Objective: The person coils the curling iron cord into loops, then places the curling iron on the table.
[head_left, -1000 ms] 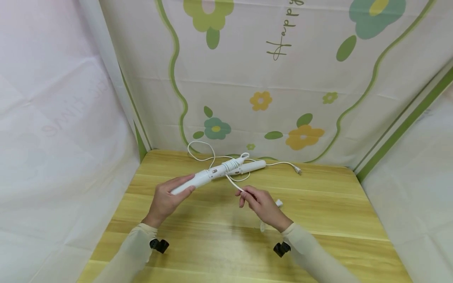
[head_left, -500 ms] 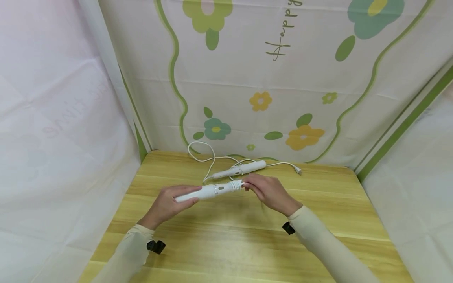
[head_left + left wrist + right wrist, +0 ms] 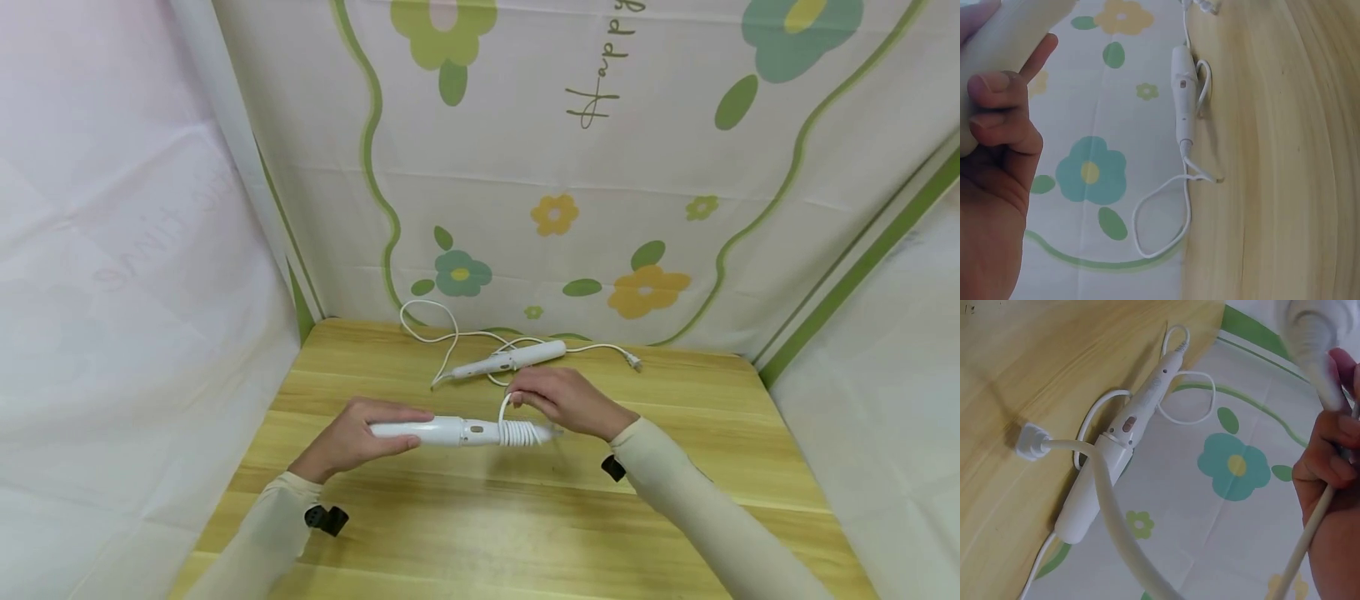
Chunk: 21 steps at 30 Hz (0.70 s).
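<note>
A pale wood-grain table [image 3: 450, 533] runs back to a creased white cloth [image 3: 480, 150] printed with green, teal and orange flowers. Held above the table is a white wand-shaped appliance [image 3: 446, 431]; the left hand [image 3: 356, 437] curls round its thick, smooth barrel. Its white cord [image 3: 517, 433] circles the slimmer end in several close, fairly even turns, so the winding looks well along, though a length remains unwound: the right hand [image 3: 573, 402] pinches it, and what appears to be its free tail ends in a chunky plug [image 3: 1032, 442]. Behind, on the table near the cloth, lies a second wand [image 3: 540, 353], glossy and tapered; its thin, rubbery-looking cable [image 3: 454, 327] spreads in loose loops, none of it wound. A pronged plug [image 3: 633, 361] rests to its right.
</note>
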Tool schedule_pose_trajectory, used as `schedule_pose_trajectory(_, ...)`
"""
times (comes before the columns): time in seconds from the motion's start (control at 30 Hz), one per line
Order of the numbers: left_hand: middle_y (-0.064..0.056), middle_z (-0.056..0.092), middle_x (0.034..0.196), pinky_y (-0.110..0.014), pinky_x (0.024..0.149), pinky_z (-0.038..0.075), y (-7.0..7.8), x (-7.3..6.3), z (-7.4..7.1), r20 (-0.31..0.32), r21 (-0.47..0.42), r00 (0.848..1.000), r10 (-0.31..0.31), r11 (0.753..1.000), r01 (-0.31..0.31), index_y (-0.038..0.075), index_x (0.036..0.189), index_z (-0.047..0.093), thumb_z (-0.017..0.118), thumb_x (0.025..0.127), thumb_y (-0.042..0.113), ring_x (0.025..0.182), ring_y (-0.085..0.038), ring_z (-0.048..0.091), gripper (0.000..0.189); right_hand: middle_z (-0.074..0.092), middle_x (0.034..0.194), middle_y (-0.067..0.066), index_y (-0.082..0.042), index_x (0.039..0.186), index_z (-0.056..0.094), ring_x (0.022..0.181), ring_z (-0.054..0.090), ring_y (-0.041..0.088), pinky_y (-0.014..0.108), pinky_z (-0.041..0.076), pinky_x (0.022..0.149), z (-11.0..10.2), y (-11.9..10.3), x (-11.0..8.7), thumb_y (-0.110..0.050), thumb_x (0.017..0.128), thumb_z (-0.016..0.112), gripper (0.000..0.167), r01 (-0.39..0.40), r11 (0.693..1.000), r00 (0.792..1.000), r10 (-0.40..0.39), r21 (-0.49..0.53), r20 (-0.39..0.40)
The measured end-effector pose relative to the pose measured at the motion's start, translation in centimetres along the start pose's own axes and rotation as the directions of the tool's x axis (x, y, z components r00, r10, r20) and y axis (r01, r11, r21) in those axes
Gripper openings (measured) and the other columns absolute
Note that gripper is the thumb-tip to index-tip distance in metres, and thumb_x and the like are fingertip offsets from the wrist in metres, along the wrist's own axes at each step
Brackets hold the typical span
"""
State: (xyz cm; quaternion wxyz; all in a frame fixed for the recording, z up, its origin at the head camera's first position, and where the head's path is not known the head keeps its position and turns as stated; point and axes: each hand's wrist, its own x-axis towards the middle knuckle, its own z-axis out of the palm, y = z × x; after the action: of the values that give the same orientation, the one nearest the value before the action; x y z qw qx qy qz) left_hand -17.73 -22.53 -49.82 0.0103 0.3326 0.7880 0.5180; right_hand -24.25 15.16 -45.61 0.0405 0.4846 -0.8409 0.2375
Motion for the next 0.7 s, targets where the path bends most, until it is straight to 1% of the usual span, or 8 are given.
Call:
schedule_pose_trajectory(0.17,-0.013,0.079,0.129,-0.034,0.081,0.064,0.0,0.0,-0.2,0.03,-0.134,0.999,-0.025,0.991,0.029,0.007,0.129,0.08,0.081,0.096,0.0,0.106,-0.012,0.077,0.034,0.076,0.11,-0.008,-0.023,0.118,0.077,0.098,0.069,0.004,0.034,0.059,0.087,0.0,0.5,-0.1,-0.021,0.115,0.058,0.02,-0.046,0.984,0.995,0.029,0.173,0.098)
schedule_pose_trajectory(0.33,-0.001,0.08,0.13,-0.031,0.077,0.063,-0.1,-0.1,-0.3,0.035,-0.238,0.999,-0.007,0.971,0.015,0.006,0.129,0.08,0.078,0.097,-0.003,0.101,-0.011,0.077,0.034,0.077,0.104,-0.004,-0.021,0.118,0.078,0.094,0.069,0.006,0.035,0.059,0.086,0.1,0.6,-0.2,-0.021,0.117,0.053,0.025,-0.102,0.921,0.983,0.035,0.375,0.179)
schedule_pose_trajectory(0.4,0.003,0.08,0.127,-0.026,0.067,0.059,-0.1,-0.1,-0.2,0.025,-0.274,1.0,-0.011,0.961,0.017,0.01,0.129,0.081,0.077,0.098,-0.002,0.085,-0.006,0.072,0.034,0.078,0.105,-0.002,-0.019,0.119,0.079,0.093,0.07,0.007,0.035,0.06,0.086,0.4,0.5,-0.2,-0.019,0.116,0.054,0.025,-0.105,0.904,0.985,0.039,0.414,0.166)
schedule_pose_trajectory(0.47,0.006,0.081,0.123,-0.021,0.058,0.053,-0.1,-0.1,-0.1,0.002,-0.311,1.0,-0.024,0.95,0.023,0.014,0.129,0.082,0.075,0.098,-0.004,0.071,-0.002,0.063,0.037,0.079,0.106,0.0,-0.016,0.119,0.079,0.093,0.07,0.006,0.033,0.06,0.086,1.0,0.3,-0.3,-0.014,0.115,0.055,0.025,-0.088,0.89,0.992,0.036,0.448,0.122)
schedule_pose_trajectory(0.53,0.009,0.082,0.118,-0.019,0.05,0.045,-0.1,-0.1,0.0,-0.032,-0.327,0.998,-0.049,0.944,0.036,0.019,0.129,0.082,0.073,0.098,-0.006,0.062,0.001,0.052,0.04,0.079,0.108,0.004,-0.011,0.118,0.078,0.095,0.07,0.006,0.03,0.06,0.086,1.8,-0.1,-0.4,-0.005,0.112,0.058,0.021,-0.04,0.879,0.998,0.01,0.476,0.066)
schedule_pose_trajectory(0.57,0.01,0.082,0.116,-0.019,0.048,0.043,-0.1,-0.1,0.1,-0.052,-0.332,0.997,-0.058,0.943,0.038,0.019,0.129,0.083,0.072,0.098,-0.006,0.06,0.001,0.049,0.041,0.079,0.105,0.007,-0.01,0.117,0.077,0.09,0.068,0.005,0.028,0.059,0.081,2.2,-0.3,-0.6,-0.001,0.111,0.057,0.022,-0.032,0.867,0.999,0.006,0.497,0.053)
schedule_pose_trajectory(0.63,0.01,0.081,0.113,-0.022,0.045,0.041,-0.1,-0.1,0.3,-0.092,-0.334,0.993,-0.068,0.942,0.034,0.019,0.128,0.083,0.072,0.098,-0.008,0.059,0.001,0.049,0.042,0.076,0.1,0.014,-0.007,0.114,0.074,0.082,0.063,0.005,0.026,0.055,0.073,2.9,-0.8,-0.9,0.004,0.111,0.054,0.024,-0.05,0.817,0.998,0.019,0.575,0.06)
schedule_pose_trajectory(0.7,0.01,0.081,0.111,-0.026,0.043,0.04,-0.1,-0.1,0.5,-0.123,-0.328,0.99,-0.073,0.944,0.029,0.018,0.128,0.083,0.072,0.097,-0.008,0.058,0.001,0.049,0.042,0.071,0.089,0.017,-0.009,0.107,0.074,0.074,0.056,0.004,0.024,0.05,0.068,3.5,-1.3,-1.3,-0.001,0.113,0.053,0.023,-0.126,0.778,0.991,0.079,0.616,0.104)
